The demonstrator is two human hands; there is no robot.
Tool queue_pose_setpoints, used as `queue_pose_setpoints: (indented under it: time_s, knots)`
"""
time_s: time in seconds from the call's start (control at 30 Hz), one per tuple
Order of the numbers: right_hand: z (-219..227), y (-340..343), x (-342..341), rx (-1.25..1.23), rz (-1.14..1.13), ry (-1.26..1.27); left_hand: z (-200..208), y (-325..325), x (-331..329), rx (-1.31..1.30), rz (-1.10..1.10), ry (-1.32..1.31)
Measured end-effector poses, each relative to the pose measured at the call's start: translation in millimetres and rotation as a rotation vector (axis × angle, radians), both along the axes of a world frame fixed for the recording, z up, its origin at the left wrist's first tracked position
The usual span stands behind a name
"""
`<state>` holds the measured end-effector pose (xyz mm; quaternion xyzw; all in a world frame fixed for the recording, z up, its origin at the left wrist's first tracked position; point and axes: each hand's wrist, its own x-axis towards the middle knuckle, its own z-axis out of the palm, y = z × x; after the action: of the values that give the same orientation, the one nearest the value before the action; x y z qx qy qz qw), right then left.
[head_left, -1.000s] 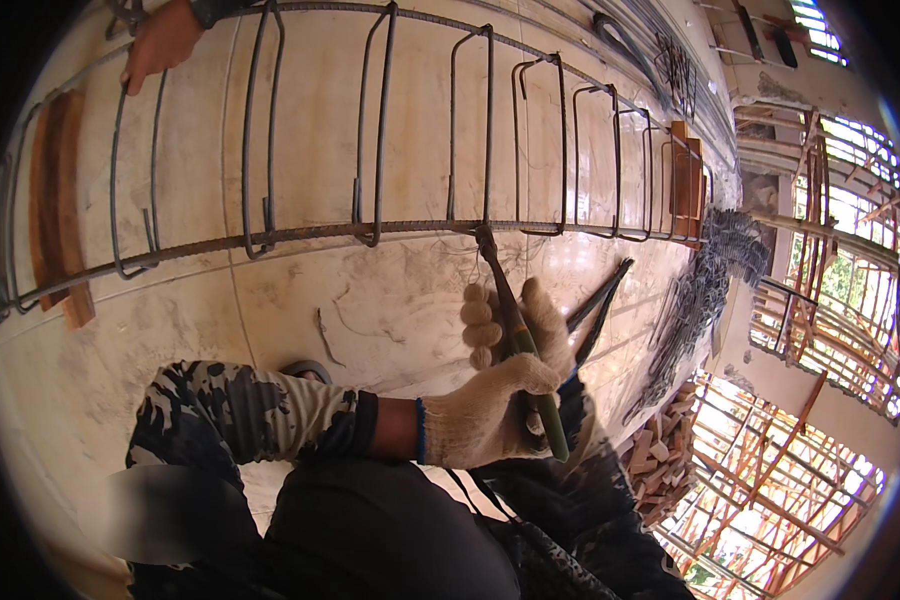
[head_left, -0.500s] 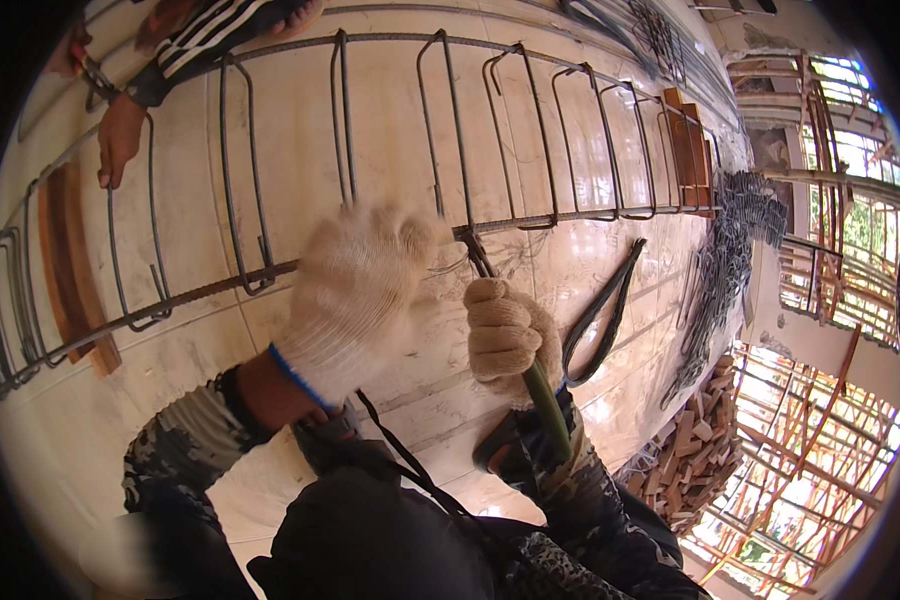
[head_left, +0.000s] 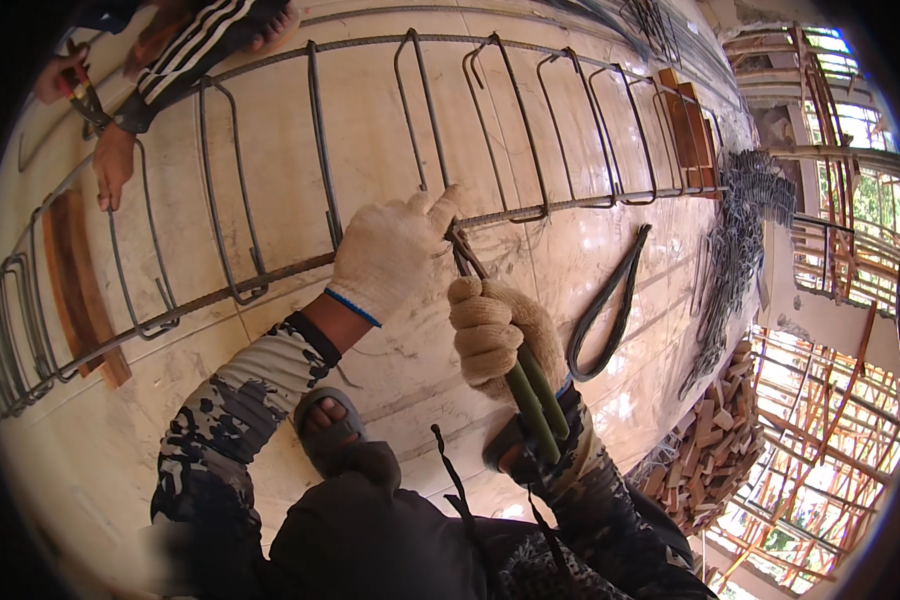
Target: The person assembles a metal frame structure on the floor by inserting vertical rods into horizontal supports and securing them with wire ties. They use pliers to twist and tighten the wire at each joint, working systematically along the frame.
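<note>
Centre of frame: my left hand (head_left: 388,252), in a white knit glove, is closed over the long rebar (head_left: 270,272) where a stirrup (head_left: 422,110) crosses it, index finger stretched up along the joint. Cannot tell whether the fingers pinch tie wire underneath; the glove hides it.

My right hand (head_left: 495,328), in a tan glove, sits just right of and below the left, fist clenched around the green handles of the pincers (head_left: 530,395). The pincer head (head_left: 462,252) points up-left and meets the rebar right beside my left fingertips.

The rebar runs as a bent line from lower left of frame to upper right, carrying a row of stirrups that stand up toward the top edge. All of it lies on a pale concrete floor (head_left: 590,250).

Right of my right hand, apart from it: a dark loop of bent steel (head_left: 610,300) lying flat on the floor. Farther right, a pile of loose stirrups (head_left: 730,250). Lower right: stacked wood offcuts (head_left: 715,440).

Lower centre: my sandalled foot (head_left: 328,425), between my forearms.

Upper left: another person's bare hand (head_left: 113,165) near the cage, striped sleeve (head_left: 185,50) above it. A wood plank (head_left: 75,280) lies under the bars at left.
</note>
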<state>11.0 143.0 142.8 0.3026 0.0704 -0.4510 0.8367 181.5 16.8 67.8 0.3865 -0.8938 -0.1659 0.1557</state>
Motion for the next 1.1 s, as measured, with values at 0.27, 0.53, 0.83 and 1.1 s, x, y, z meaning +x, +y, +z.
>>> queue_pose_setpoints:
  time_s: [0.27, 0.53, 0.83, 1.1]
  knots:
    - [31.0, -14.5, 0.0, 0.024, 0.392, 0.675, -11.7, -2.1, 5.9, -0.149, -0.057, -0.141]
    - [39.2, -30.9, 10.5, 0.056, 0.956, 1.467, -13.7, -1.8, 3.3, -0.151, -0.093, -0.106]
    - [39.9, -2.9, -27.8, 0.13, 0.511, 0.703, 20.9, 70.6, 26.9, 0.072, 0.028, 0.353]
    - [38.6, 6.3, -41.5, 0.08, 0.514, 0.656, 49.6, 79.1, 40.7, 0.595, 0.177, 0.465]
